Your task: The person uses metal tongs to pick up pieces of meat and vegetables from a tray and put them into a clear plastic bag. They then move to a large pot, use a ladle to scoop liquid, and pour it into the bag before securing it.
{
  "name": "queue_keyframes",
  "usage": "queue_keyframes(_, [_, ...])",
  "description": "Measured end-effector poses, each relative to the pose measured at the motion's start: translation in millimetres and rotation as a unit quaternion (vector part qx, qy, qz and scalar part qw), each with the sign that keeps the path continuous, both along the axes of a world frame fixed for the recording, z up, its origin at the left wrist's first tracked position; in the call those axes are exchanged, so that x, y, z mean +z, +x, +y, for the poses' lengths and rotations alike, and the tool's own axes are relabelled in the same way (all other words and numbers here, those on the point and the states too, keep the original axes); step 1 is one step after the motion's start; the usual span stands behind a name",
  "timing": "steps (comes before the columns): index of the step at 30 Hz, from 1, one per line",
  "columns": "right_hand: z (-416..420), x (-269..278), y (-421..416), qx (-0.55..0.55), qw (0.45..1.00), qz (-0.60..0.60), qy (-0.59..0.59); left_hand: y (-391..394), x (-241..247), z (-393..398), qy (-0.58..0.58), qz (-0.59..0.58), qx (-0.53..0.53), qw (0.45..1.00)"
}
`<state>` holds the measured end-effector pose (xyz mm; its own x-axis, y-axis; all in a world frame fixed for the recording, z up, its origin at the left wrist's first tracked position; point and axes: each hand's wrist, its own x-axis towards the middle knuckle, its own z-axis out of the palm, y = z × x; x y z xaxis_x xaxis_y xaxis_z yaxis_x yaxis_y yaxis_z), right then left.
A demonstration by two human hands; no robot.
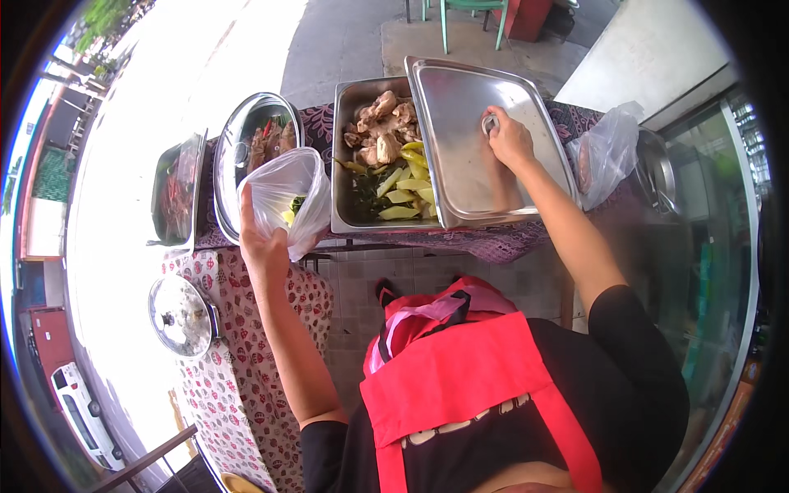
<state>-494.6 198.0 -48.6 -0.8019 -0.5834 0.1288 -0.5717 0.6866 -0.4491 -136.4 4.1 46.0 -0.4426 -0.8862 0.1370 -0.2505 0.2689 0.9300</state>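
Note:
My left hand (pixel 265 246) grips a clear plastic bag (pixel 308 179) spread at its mouth, with some yellow and green food inside. In my right hand (pixel 510 138) is the ring handle of a rectangular stainless-steel lid (pixel 459 166). That lid is tilted over the right part of a steel food pan (pixel 336 148). Uncovered on the pan's left side are chicken pieces (pixel 382 126), green chili peppers (pixel 414 155), pale green vegetable slices (pixel 400 197) and dark leaves (pixel 368 191). The lid hides the rest of the pan.
Left of the pan, an oval dish (pixel 222 185) has a glass lid; beyond it is a rectangular tray (pixel 179 191). A glass-lidded pot (pixel 182 317) stands on a patterned cloth (pixel 246 370). At right are another plastic bag (pixel 607 154) and a glass display case (pixel 709 259).

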Motion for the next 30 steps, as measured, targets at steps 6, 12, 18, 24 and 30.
queue_keyframes(6, [-74.4, 11.7, 58.2, 0.041, 0.996, 0.074, -0.009, 30.8, 4.4, -14.8, 0.030, 0.068, -0.074, 0.994])
queue_keyframes(12, [-128.2, 3.0, 100.0, 0.007, 0.996, 0.062, 0.070, 79.5, 34.3, -30.0, 0.028, 0.075, -0.102, 0.992])
queue_keyframes(18, [-129.3, 4.5, 107.5, -0.052, 0.992, 0.032, 0.110, 102.9, 55.4, -38.4, 0.009, 0.031, -0.128, 0.991])
queue_keyframes(24, [-113.8, 17.7, 114.8, -0.056, 0.994, 0.025, 0.088, 105.8, 69.9, -26.2, 0.040, 0.093, -0.181, 0.978])
queue_keyframes(30, [-20.0, 135.0, 182.5, 0.140, 0.863, -0.362, -0.322, 75.5, 97.4, 28.5, 0.098, 0.116, -0.302, 0.941])
